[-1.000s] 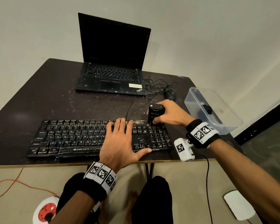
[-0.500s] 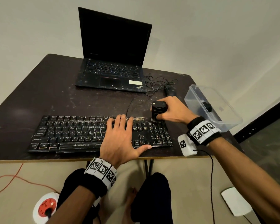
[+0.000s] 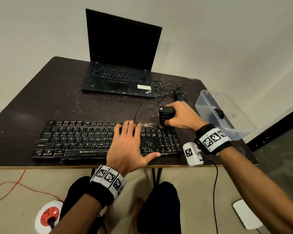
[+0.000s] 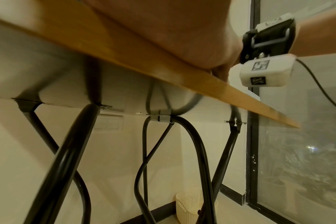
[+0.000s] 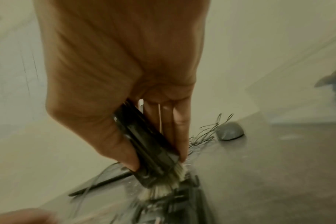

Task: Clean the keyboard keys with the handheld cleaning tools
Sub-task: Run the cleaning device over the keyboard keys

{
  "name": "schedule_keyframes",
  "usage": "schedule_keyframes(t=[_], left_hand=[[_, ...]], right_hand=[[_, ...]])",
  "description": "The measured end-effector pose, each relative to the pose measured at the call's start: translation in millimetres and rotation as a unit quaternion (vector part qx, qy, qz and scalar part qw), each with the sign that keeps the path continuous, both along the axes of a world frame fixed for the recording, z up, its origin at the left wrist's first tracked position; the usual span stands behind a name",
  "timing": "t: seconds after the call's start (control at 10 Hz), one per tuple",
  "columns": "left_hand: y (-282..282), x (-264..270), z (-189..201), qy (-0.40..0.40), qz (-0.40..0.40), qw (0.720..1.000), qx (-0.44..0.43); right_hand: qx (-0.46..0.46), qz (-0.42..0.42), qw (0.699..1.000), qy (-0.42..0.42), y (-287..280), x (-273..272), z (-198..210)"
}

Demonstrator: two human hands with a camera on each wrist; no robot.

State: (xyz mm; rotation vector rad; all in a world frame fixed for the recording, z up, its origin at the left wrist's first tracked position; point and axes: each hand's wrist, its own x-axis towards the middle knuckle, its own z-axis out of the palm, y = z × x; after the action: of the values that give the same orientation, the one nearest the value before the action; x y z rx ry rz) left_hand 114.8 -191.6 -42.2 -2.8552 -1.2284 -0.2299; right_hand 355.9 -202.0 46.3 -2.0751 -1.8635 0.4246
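I see a dark, scuffed bench [image 3: 41, 102] with a pale wooden front edge, set against a plain cream wall; from the left wrist view black metal legs [image 4: 67, 151] fold beneath it, a cream perforated basket [image 4: 190, 204] stands on the floor near a dark-framed glass pane. On the floor below the front edge lie an orange cord and a white socket with a red centre [image 3: 48, 216].

At the far edge an open black laptop [image 3: 120, 65] sits with its screen dark. Near the far right corner lie a tangle of thin cables [image 3: 167, 88] and a dark mouse [image 5: 229, 131]. A clear plastic box [image 3: 227, 115] holding a small black item overhangs the right edge.

The black Zebronics keyboard [image 3: 85, 139] lies along the front edge, its key legends worn and its top strip scratched pale. My left hand [image 3: 127, 147] lies flat on its right half, fingers straight and spread, thumb out along the front rim. My right hand [image 3: 181, 117] is wrapped around a black handheld cleaning brush [image 3: 165, 115], held upright at the keyboard's far right corner; in the right wrist view its pale bristles [image 5: 163, 186] splay against the keys, though the view is blurred.
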Motion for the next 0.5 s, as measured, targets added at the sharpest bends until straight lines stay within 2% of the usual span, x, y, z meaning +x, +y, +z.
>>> schedule_keyframes(t=[0.1,0.4,0.5], left_hand=[[1.8,0.2,-0.8,-0.009,-0.004,1.000,0.001],[1.6,0.1,1.0,0.003,-0.001,1.000,-0.003],[0.3,0.0,0.9,-0.001,-0.004,1.000,0.003]], right_hand=[[-0.012,-0.014,0.999,0.042,-3.7,5.5,2.3],[-0.011,-0.011,1.000,0.004,-5.9,2.4,-0.6],[0.011,-0.044,0.999,0.022,-11.3,7.3,-1.0]])
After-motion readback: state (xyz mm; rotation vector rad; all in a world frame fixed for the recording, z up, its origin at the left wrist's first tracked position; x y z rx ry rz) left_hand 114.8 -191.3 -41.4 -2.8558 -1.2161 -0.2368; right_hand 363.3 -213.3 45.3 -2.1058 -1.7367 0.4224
